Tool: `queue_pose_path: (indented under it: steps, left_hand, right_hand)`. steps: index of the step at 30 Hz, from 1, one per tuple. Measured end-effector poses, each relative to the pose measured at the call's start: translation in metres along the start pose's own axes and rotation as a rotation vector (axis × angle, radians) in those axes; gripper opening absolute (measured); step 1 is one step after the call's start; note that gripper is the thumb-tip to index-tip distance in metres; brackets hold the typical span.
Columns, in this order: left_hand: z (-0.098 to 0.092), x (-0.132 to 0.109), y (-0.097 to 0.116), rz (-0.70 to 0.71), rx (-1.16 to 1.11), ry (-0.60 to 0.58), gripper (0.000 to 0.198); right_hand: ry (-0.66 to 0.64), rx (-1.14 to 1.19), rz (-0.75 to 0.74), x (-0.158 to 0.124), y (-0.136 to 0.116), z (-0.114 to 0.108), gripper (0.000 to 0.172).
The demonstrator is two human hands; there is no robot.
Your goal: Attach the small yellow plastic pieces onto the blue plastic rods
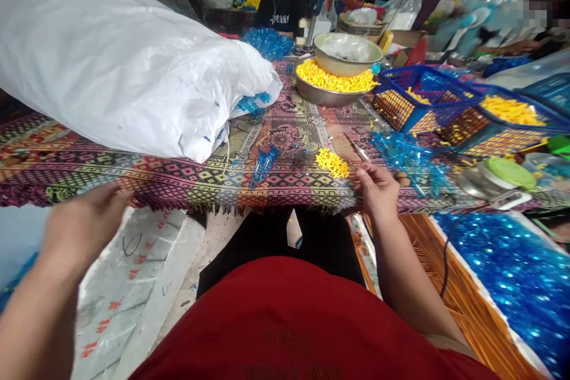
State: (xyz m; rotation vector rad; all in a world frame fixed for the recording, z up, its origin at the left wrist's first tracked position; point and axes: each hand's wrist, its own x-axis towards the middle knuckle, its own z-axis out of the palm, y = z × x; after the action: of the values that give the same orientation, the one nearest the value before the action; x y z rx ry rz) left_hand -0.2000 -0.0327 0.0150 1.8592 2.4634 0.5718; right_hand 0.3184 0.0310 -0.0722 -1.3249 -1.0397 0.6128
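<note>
My left hand [86, 219] is at the table's front edge on the left, smeared by motion; whether it holds anything is hidden. At the front edge right of centre, my right hand [377, 185] has its fingers pinched on a thin pointed metal tool [357, 147]. A small pile of yellow pieces [332, 163] lies just left of that hand. Clear blue plastic pieces [263, 166] lie further left on the patterned cloth [285, 136]. More clear blue pieces [412, 160] are heaped to the right of my right hand.
A big white sack [133, 65] covers the left of the table. A metal bowl [329, 97] of yellow pieces carries a smaller bowl [350, 62]. Blue baskets [427, 110] and a green-lidded container [507, 175] stand right. Another person [278, 9] sits across.
</note>
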Motion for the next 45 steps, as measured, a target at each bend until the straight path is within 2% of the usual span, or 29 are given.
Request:
queue_pose_path:
  steps: [2,3,5,7,10,13,16,19,22,26,29,33,36,41,45]
  left_hand:
    - [0.013,0.009,0.068,0.188,-0.119,-0.035,0.039]
    - [0.023,0.015,0.099,0.286,-0.175,-0.109,0.037]
    - [0.045,0.03,0.151,0.409,-0.208,-0.188,0.035]
    - [0.069,0.046,0.185,0.481,-0.152,-0.244,0.033]
    - [0.1,0.063,0.21,0.52,-0.074,-0.322,0.029]
    - [0.119,0.07,0.217,0.53,-0.076,-0.351,0.022]
    - [0.127,0.072,0.217,0.519,-0.108,-0.336,0.015]
    - [0.122,0.074,0.211,0.469,-0.219,-0.349,0.011]
    - [0.11,0.066,0.202,0.279,-0.542,-0.343,0.021]
    - [0.093,0.035,0.2,0.007,-1.116,-0.43,0.037]
    - [0.086,0.008,0.207,-0.105,-1.333,-0.581,0.037]
    - [0.084,-0.018,0.216,-0.097,-1.424,-0.805,0.034]
    - [0.083,-0.029,0.219,-0.085,-1.477,-0.899,0.035]
    - [0.083,-0.04,0.224,-0.077,-1.475,-0.914,0.03]
    - [0.09,-0.046,0.233,-0.069,-1.42,-0.899,0.024]
  right_hand:
    - [-0.016,-0.01,0.023,-0.001,0.001,0.001,0.028]
    - [-0.025,-0.02,0.031,-0.001,0.001,0.0,0.028]
    - [-0.03,-0.068,0.025,0.0,0.001,-0.005,0.027]
    - [-0.024,-0.18,-0.016,0.002,-0.001,-0.013,0.026]
    - [-0.055,-0.41,-0.147,0.006,-0.004,-0.022,0.023]
    - [-0.183,-0.586,-0.317,0.008,-0.007,-0.019,0.022]
    - [-0.299,-0.819,-0.416,0.009,-0.011,-0.004,0.023]
    - [-0.38,-1.103,-0.411,0.009,-0.015,0.01,0.025]
    - [-0.448,-1.192,-0.417,0.01,-0.018,0.014,0.025]
    - [-0.526,-1.152,-0.456,0.011,-0.022,0.011,0.025]
    - [-0.51,-1.103,-0.437,0.011,-0.023,0.01,0.021]
    - [-0.52,-1.064,-0.439,0.014,-0.021,0.012,0.02]
    - [-0.525,-0.989,-0.432,0.017,-0.019,0.01,0.014]
    - [-0.476,-0.689,-0.346,0.013,-0.023,0.013,0.008]
    - [-0.443,-0.268,-0.259,-0.014,-0.044,0.034,0.01]
